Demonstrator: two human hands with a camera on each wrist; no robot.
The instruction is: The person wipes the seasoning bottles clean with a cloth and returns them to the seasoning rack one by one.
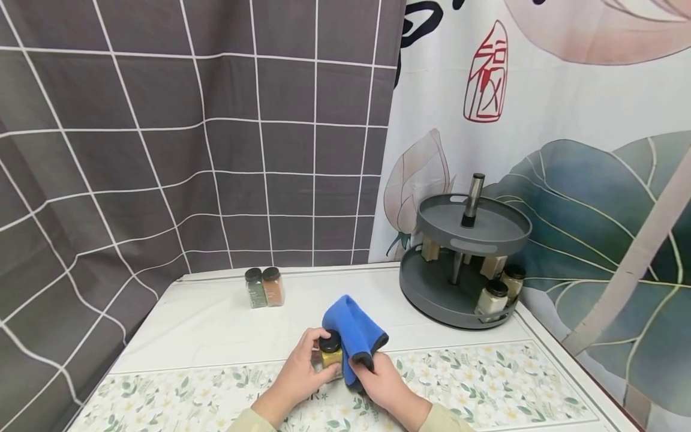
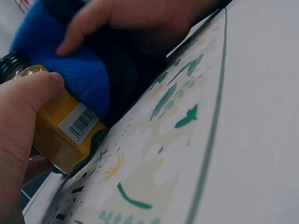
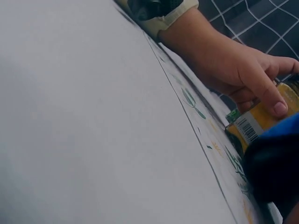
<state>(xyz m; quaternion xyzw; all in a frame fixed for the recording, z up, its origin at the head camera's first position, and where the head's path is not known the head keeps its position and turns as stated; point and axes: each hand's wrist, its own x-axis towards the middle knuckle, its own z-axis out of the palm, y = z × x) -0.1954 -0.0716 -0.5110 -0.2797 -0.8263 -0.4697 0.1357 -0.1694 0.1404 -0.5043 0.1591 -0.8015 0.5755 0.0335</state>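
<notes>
Yellow spice jar (image 1: 332,358), one of its kind, stands in the grip of the left hand (image 1: 299,367), thumb on one side and fingers round the other, over the floral band of the white tablecloth (image 1: 216,336). Its black cap points up, and one white barcode label (image 2: 79,122) shows on the glass. The right hand (image 1: 384,384) grips a single blue cloth (image 1: 351,330) with black edging, which lies against the jar; the two hands are close together. Dark lettering (image 1: 316,396) on the floral band is partly covered, leaving an R and an asterisk. One red seal (image 1: 487,78) marks the backdrop, its upper character perhaps 福. Two black-capped jars, one green (image 1: 256,291), one orange-brown (image 1: 273,288), stand side by side farther back, their fine print too small to read. On the right, one two-tier rack (image 1: 486,245) carries two black-capped pale jars (image 1: 492,300) at its lower front right.
</notes>
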